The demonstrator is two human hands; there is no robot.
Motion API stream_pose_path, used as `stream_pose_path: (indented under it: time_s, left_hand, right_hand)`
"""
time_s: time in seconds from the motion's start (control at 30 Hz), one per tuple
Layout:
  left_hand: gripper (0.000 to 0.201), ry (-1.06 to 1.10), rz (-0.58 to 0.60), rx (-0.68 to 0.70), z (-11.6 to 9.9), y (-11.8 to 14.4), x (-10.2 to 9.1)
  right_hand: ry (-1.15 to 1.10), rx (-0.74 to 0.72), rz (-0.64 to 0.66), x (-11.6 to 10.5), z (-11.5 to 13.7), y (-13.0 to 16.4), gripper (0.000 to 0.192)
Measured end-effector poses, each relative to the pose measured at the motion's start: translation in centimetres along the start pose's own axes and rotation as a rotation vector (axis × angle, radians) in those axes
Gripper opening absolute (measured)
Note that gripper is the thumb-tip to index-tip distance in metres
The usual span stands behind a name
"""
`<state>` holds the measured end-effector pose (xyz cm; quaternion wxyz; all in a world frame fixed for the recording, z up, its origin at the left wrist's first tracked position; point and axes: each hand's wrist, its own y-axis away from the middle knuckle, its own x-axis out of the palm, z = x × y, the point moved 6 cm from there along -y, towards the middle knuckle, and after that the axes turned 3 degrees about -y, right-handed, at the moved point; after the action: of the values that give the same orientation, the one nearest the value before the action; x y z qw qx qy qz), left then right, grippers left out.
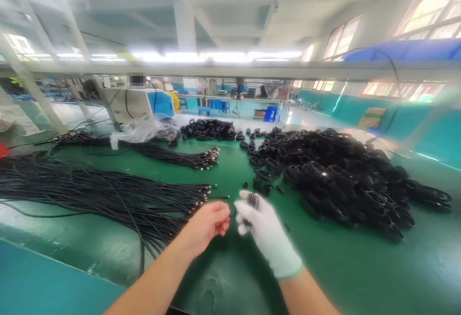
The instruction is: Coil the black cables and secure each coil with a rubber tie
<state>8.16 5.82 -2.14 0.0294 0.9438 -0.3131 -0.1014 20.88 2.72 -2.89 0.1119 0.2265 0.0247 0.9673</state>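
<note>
Gloved R hand point(264, 226) grips small black coiled cable point(252, 201) above green table point(360, 267), bare L hand point(211, 221) fingers pinched beside it, btwn loose cables point(108, 195) & coil pile point(342, 175)

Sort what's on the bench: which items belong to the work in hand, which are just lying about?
In hand:
- right hand, gloved, holding a small black cable coil
- left hand, bare, pinched at that coil's cable
- straight black cables beside it
- heap of coiled cables

Lying about:
- plastic bag
- machine behind
- blue stools
- cardboard box
</note>
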Motion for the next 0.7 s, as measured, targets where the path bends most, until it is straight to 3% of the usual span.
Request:
stream_pose_path:
  time_s: [0.13, 0.2, 0.27, 0.37, 0.43, 0.5, 0.57, 0.7]
  left_hand:
    - [0.025, 0.398, -0.069, -0.049, 1.5, 0.8, 0.8]
    - [0.026, 0.379, -0.118, -0.055, 2.0, 1.0, 0.9]
    - [0.028, 0.341, -0.150, -0.053, 2.2, 1.3, 0.8]
    - [0.028, 0.486, -0.106, -0.018, 1.8, 2.3, 0.5]
    - [0.027, 0.669, -0.013, 0.028, 1.0, 3.2, 0.2]
    - [0.027, 0.717, 0.135, 0.060, 0.1, 4.0, -0.1]
    - [0.023, 0.498, 0.238, 0.050, -0.4, 4.4, -0.5]
    - [0.005, -0.299, 0.195, 0.051, -1.4, 4.0, -2.2]
  right_hand:
    - [0.122, -0.025, 0.032, 2.1, -1.2, 0.5, 0.055]
    - [0.110, -0.024, 0.025, 2.3, -1.4, 1.0, 0.049]
    - [-0.077, 0.067, 0.079, 2.5, -2.1, 1.5, 0.044]
    - [-0.395, 0.246, 0.364, 3.6, -2.8, 2.5, 0.045]
    - [-0.420, 0.263, 0.555, 4.1, -2.5, 3.2, 0.045]
    - [-0.316, 0.229, 0.663, 4.4, -2.0, 3.6, 0.041]
    - [-0.173, 0.201, 0.690, 4.6, -1.7, 3.7, 0.036]
    - [-0.001, 0.227, 0.611, 4.6, -1.7, 3.5, 0.033]
